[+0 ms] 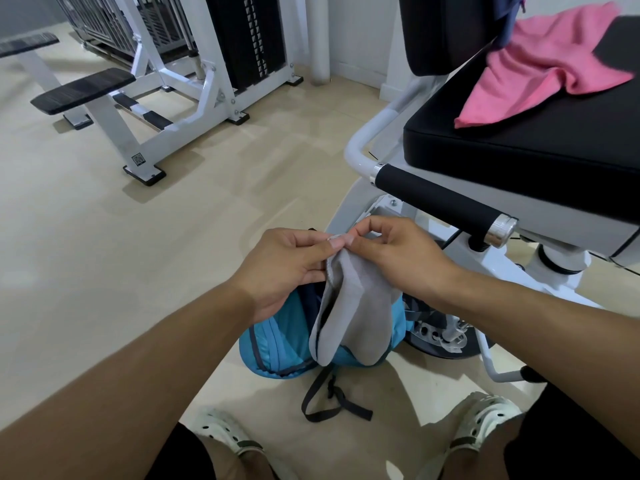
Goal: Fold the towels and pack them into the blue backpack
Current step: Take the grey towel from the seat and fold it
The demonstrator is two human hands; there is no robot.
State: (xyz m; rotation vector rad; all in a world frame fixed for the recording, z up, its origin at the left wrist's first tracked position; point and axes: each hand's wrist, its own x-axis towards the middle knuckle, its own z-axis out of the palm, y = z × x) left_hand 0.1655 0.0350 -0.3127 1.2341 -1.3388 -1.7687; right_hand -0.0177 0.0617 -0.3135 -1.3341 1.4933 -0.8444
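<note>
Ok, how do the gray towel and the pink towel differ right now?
The gray towel hangs pinched at its top edge by the left hand and right hand, over the blue backpack; the pink towel lies untouched on the black bench seat. Gray is doubled over; pink is spread and crumpled. Neither is packed.

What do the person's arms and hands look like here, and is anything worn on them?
Both forearms are bare as far as the picture shows: no sleeve, watch or bracelet appears on either. The left hand and the right hand wear no gloves, and no ring shows on the visible fingers. The nails look short and plain.
</note>
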